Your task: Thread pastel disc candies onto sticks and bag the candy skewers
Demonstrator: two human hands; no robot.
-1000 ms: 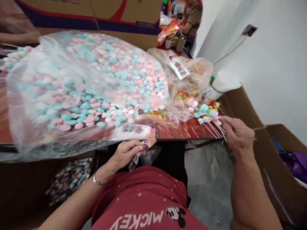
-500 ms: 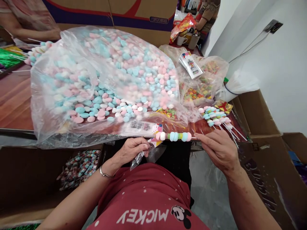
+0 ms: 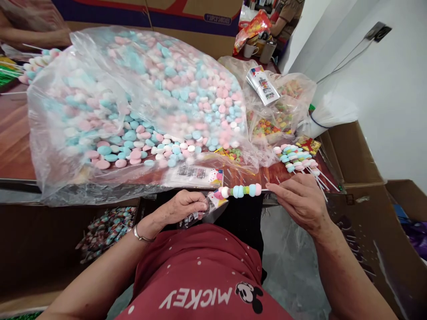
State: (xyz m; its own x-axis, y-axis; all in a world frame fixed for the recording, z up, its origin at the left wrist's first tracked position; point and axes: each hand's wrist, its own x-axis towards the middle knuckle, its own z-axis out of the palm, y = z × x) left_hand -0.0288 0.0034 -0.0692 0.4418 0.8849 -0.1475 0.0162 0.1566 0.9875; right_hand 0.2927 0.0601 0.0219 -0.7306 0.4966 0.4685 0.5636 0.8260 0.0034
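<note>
My right hand pinches the white stick of a candy skewer, strung with pink, white, blue and green pieces. The skewer lies level, its far end at the mouth of a printed clear plastic sleeve. My left hand grips that sleeve between thumb and fingers; its lower part hangs crumpled below. Just beyond, a stack of flat printed sleeves rests at the table edge. More candy skewers lie in a pile past my right hand.
A large clear bag of pastel candies covers much of the table. Bags of colourful ring candies stand at the right. Below left, an open carton holds wrapped skewers. Another person's arm is at the far left.
The skewer's tip has moved slightly left, a little further into the sleeve's mouth. Both hands keep their grips. The whole view has shifted slightly.
</note>
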